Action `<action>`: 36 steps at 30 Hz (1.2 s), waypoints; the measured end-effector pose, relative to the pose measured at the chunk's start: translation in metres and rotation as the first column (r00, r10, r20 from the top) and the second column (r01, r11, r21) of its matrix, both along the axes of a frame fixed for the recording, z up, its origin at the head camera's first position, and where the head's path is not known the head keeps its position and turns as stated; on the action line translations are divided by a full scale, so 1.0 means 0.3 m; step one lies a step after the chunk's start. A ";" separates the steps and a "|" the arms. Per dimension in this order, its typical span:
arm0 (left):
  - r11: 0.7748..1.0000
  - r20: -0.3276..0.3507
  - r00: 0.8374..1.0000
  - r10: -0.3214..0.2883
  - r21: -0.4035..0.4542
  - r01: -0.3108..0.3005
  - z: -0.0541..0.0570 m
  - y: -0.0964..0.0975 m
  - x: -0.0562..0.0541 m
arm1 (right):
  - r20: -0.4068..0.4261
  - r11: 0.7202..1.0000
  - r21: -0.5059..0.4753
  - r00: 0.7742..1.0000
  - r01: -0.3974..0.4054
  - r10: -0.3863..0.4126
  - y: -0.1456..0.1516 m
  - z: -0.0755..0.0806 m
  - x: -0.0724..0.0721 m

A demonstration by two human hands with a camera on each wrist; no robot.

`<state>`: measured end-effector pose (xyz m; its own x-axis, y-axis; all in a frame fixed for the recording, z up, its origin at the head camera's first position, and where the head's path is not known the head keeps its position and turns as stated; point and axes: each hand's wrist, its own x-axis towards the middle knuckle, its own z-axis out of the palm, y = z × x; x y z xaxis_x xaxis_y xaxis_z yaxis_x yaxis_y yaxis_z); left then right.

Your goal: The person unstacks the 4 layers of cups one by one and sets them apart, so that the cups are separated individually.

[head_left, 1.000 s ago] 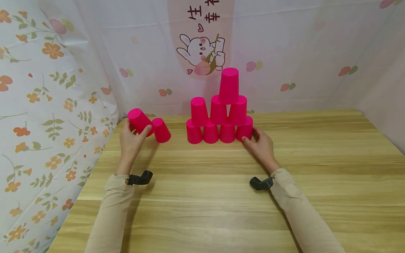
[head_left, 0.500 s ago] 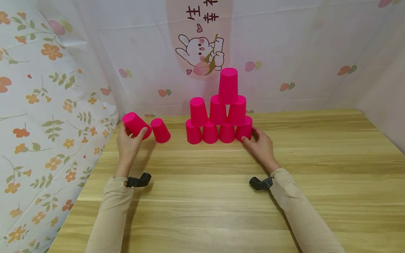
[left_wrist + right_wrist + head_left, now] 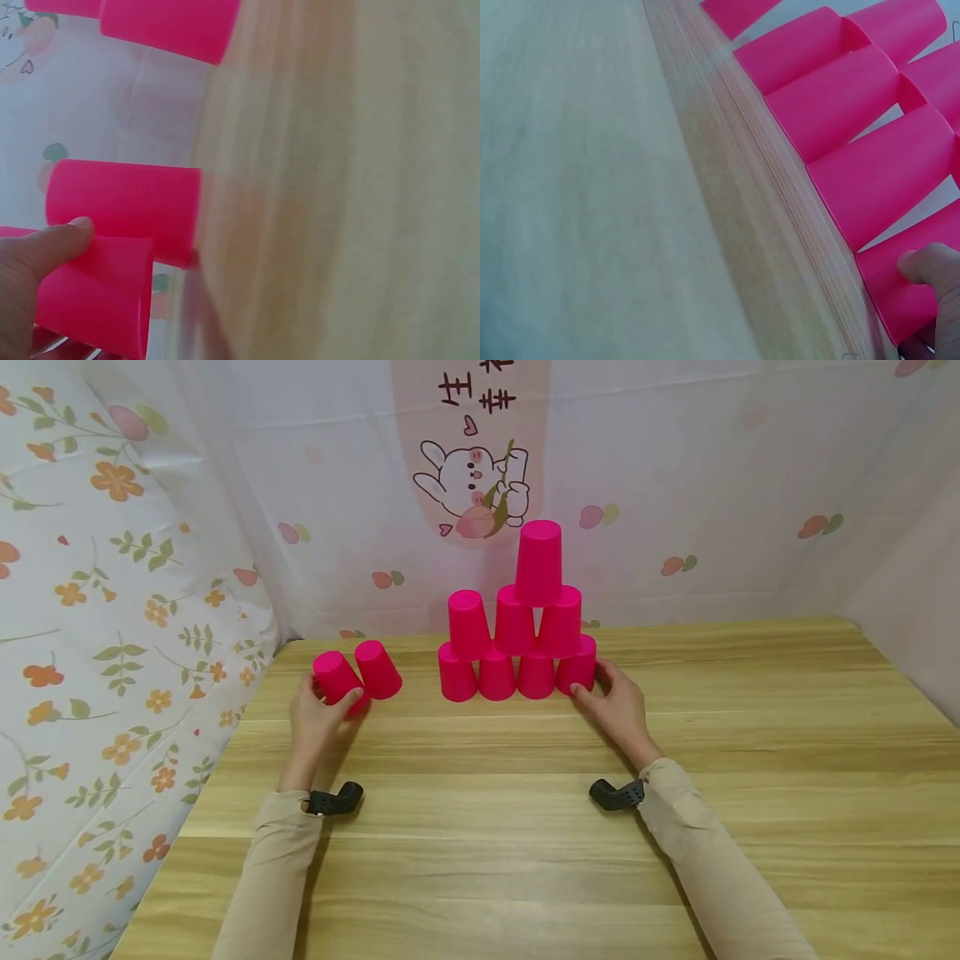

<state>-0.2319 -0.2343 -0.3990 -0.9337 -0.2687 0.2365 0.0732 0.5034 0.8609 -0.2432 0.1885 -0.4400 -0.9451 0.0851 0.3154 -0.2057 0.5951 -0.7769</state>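
Observation:
My left hand [image 3: 313, 727] grips a bright pink cup [image 3: 334, 673], bottom up and leaning, with the thumb across its near side. Just to its right, a second pink cup [image 3: 378, 670] stands upside down on the table. In the left wrist view the gripped cup [image 3: 97, 289] overlaps this standing cup [image 3: 131, 199]. Towards the middle rises a stack of upturned pink cups: several in the bottom row, three above, and a top cup [image 3: 540, 564] over the right pair. My right hand [image 3: 621, 706] holds the rightmost bottom cup [image 3: 576, 662], thumb in front, other fingers mostly hidden behind it.
The wooden table [image 3: 480, 860] reaches back to a white printed curtain [image 3: 330, 452]. A flowered cloth [image 3: 112, 693] hangs along the left edge. Each wrist wears a black camera mount, such as the left mount [image 3: 335, 799].
The left hand shifts slightly left, then comes right and down with its cup, bringing it lower and close beside the standing cup. The right hand and the stack stay as they were.

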 end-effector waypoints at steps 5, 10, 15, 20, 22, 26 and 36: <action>1.000 0.041 0.999 -0.020 -0.006 0.020 -0.029 0.003 -0.003 | 0.000 1.000 -0.001 1.000 0.002 -0.002 -0.001 -0.005 0.000; 0.998 0.064 0.998 -0.026 -0.054 0.030 -0.042 -0.006 -0.005 | 0.002 1.000 -0.003 1.000 -0.003 0.003 -0.005 -0.002 -0.001; 0.995 0.106 0.993 -0.048 -0.079 0.056 -0.038 -0.012 0.001 | 0.005 1.000 -0.002 1.000 -0.004 0.004 -0.008 0.001 0.000; 0.999 0.019 1.000 -0.024 0.023 0.024 -0.003 -0.003 0.003 | -0.014 1.000 0.002 1.000 -0.006 0.006 -0.008 0.002 0.002; 0.998 -0.055 0.998 0.007 0.059 -0.004 0.019 0.005 0.001 | -0.020 1.000 0.000 1.000 -0.002 0.002 -0.005 0.001 0.000; 0.994 -0.185 0.980 0.072 0.093 -0.055 0.062 0.024 0.001 | -0.020 1.000 -0.008 1.000 -0.004 0.003 0.000 0.001 -0.003; 0.999 -0.360 0.933 -0.005 0.038 0.020 0.227 0.160 0.068 | -0.015 1.000 -0.008 1.000 -0.010 0.010 0.000 0.002 0.002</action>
<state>-0.2117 -0.1863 -0.3309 -0.7912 -0.2741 0.5468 0.3881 0.4660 0.7951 -0.2427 0.1884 -0.4394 -0.9410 0.0787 0.3293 -0.2233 0.5867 -0.7784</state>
